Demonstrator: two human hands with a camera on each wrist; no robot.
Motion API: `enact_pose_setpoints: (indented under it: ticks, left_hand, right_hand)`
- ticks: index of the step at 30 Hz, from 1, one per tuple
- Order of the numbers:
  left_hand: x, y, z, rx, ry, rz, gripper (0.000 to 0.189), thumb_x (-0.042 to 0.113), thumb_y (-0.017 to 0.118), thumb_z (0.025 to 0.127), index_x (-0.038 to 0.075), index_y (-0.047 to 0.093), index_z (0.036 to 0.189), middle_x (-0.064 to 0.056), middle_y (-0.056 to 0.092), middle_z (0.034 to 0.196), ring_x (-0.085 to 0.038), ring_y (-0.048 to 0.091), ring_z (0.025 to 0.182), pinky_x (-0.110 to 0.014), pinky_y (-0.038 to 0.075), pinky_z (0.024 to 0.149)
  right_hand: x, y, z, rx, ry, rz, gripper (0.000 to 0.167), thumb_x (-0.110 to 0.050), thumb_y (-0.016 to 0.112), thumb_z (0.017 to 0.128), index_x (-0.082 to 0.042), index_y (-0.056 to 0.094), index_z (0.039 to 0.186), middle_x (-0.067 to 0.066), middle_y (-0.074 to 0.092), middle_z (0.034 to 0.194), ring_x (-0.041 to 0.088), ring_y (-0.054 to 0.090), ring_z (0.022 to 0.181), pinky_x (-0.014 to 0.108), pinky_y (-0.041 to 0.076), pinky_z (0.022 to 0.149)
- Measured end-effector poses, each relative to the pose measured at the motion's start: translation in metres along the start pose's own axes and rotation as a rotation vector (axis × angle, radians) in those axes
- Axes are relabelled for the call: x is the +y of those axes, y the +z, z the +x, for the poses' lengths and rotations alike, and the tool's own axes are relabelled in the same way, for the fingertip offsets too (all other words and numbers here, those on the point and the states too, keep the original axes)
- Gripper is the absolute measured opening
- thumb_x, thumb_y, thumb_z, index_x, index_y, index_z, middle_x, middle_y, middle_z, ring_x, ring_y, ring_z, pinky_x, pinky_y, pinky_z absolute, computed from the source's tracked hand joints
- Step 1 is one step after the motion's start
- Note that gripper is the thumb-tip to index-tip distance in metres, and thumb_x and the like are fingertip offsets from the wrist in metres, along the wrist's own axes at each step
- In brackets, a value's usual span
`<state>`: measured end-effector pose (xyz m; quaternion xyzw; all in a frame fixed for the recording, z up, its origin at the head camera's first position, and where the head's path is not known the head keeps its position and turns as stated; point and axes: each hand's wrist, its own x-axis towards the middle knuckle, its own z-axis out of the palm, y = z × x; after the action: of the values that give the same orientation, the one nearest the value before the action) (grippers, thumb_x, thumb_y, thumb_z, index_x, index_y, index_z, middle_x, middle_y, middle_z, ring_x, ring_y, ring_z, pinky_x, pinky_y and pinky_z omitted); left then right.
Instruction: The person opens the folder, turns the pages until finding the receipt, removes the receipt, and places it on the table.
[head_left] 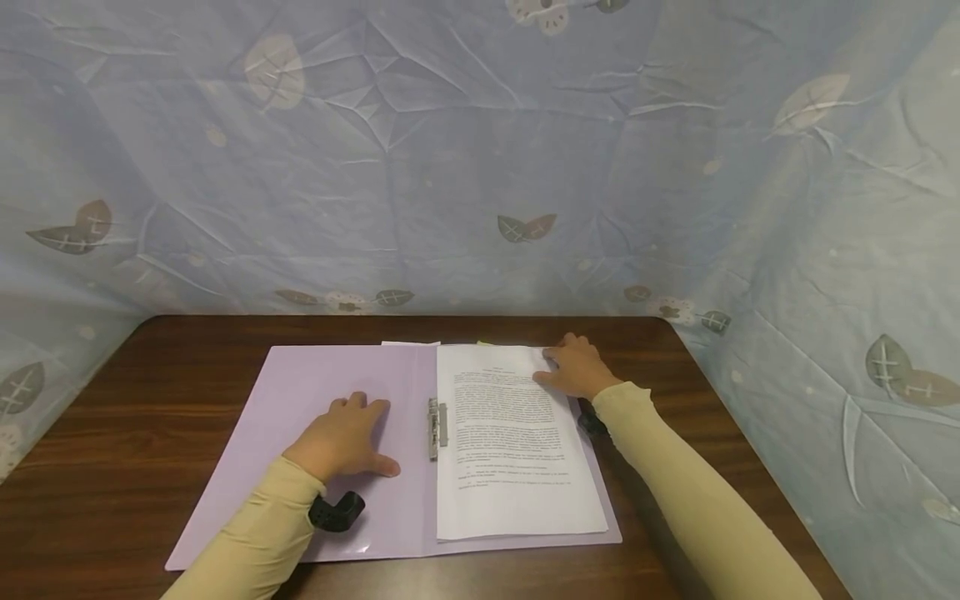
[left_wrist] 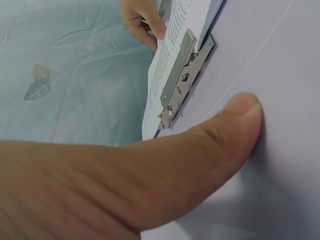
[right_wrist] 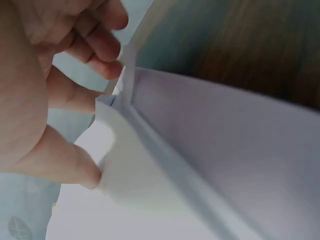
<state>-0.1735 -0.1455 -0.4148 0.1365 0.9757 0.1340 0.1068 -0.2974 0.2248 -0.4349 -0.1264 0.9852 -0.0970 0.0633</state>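
Observation:
A pale purple folder (head_left: 315, 383) lies spread on the table. Its right side carries a stack of printed sheets (head_left: 517, 508), beside a metal clip (head_left: 433, 429) near the spine. My left hand (head_left: 341, 442) rests on the bare left cover with fingers spread; its thumb (left_wrist: 215, 132) touches the cover in the left wrist view. At the upper right corner of the sheets is my right hand (head_left: 577, 367). In the right wrist view its thumb (right_wrist: 75, 167) lies on the top page and the index finger meets the corner, pinching the paper; the other fingers curl loosely.
The dark wooden table (head_left: 97, 417) extends on both sides of the folder. A patterned cloth (head_left: 450, 167) hangs behind it and along the right. A white paper edge (head_left: 408, 342) and a small yellow-green tab (head_left: 483, 342) stick out at the top.

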Motion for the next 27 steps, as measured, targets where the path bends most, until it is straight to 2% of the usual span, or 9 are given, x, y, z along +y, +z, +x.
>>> enact_pose_setpoints:
  ticks: [4,9,13,16,18,21,25,27]
  left_hand:
    - [0.0,-0.001,0.0,0.006,0.009,0.004,0.098,0.051,0.092,0.069,-0.001,0.055,0.143,-0.033,0.053,0.137,-0.056,0.051,0.124,-0.067,0.048,0.098]
    - [0.0,-0.001,0.0,0.005,0.011,0.005,0.099,0.052,0.092,0.068,-0.001,0.055,0.143,-0.033,0.053,0.136,-0.055,0.052,0.123,-0.067,0.048,0.098]
    - [0.001,-0.002,0.0,0.004,0.01,0.006,0.1,0.052,0.092,0.068,-0.001,0.055,0.143,-0.032,0.053,0.135,-0.054,0.052,0.123,-0.067,0.048,0.097]
    - [0.002,-0.003,-0.001,0.001,0.005,0.003,0.1,0.052,0.093,0.068,-0.001,0.055,0.143,-0.032,0.054,0.135,-0.055,0.052,0.123,-0.067,0.048,0.097]
    - [0.002,-0.003,-0.001,0.0,0.003,0.002,0.099,0.052,0.093,0.068,-0.001,0.055,0.143,-0.032,0.054,0.135,-0.054,0.053,0.122,-0.067,0.048,0.097]
    - [0.001,-0.001,0.0,0.003,0.003,0.002,0.1,0.053,0.092,0.068,0.0,0.055,0.143,-0.032,0.054,0.135,-0.054,0.053,0.122,-0.067,0.048,0.097]
    - [0.0,0.0,0.0,0.016,0.008,-0.005,0.1,0.055,0.091,0.069,0.0,0.054,0.144,-0.033,0.052,0.138,-0.056,0.051,0.124,-0.068,0.048,0.097]
    - [0.0,0.0,0.001,0.025,0.009,-0.011,0.1,0.055,0.091,0.069,0.0,0.054,0.144,-0.034,0.051,0.139,-0.057,0.05,0.126,-0.068,0.047,0.098]
  right_hand:
    - [0.0,-0.001,-0.001,-0.012,0.026,0.028,0.066,-0.043,0.07,0.096,-0.004,0.056,0.147,0.024,0.058,0.14,0.042,0.053,0.127,0.058,0.041,0.109]
    - [0.001,0.0,0.0,-0.003,0.059,0.118,0.065,-0.039,0.074,0.094,-0.002,0.058,0.144,0.022,0.059,0.143,0.042,0.055,0.133,0.057,0.043,0.111]
    - [0.002,0.002,0.002,0.017,0.084,0.151,0.059,-0.036,0.076,0.093,-0.002,0.063,0.139,0.02,0.064,0.138,0.038,0.061,0.124,0.054,0.048,0.106]
    - [0.003,0.004,0.004,0.031,0.092,0.173,0.048,-0.027,0.074,0.095,-0.003,0.065,0.135,0.019,0.067,0.131,0.034,0.065,0.113,0.053,0.051,0.1]
    - [0.004,0.004,0.005,0.044,0.099,0.211,0.044,-0.019,0.071,0.096,-0.002,0.063,0.135,0.018,0.068,0.125,0.032,0.064,0.106,0.05,0.053,0.095]
    - [0.007,0.004,0.004,0.067,0.112,0.305,0.049,-0.011,0.066,0.096,0.0,0.053,0.142,0.017,0.065,0.115,0.029,0.06,0.099,0.043,0.051,0.086]
    - [0.013,-0.002,0.002,0.093,0.125,0.417,0.058,-0.014,0.065,0.097,0.004,0.045,0.147,0.017,0.061,0.111,0.028,0.059,0.096,0.04,0.05,0.081]
    - [0.018,-0.005,0.001,0.096,0.119,0.462,0.048,-0.017,0.067,0.096,0.005,0.054,0.138,0.016,0.062,0.108,0.027,0.059,0.092,0.039,0.05,0.08]
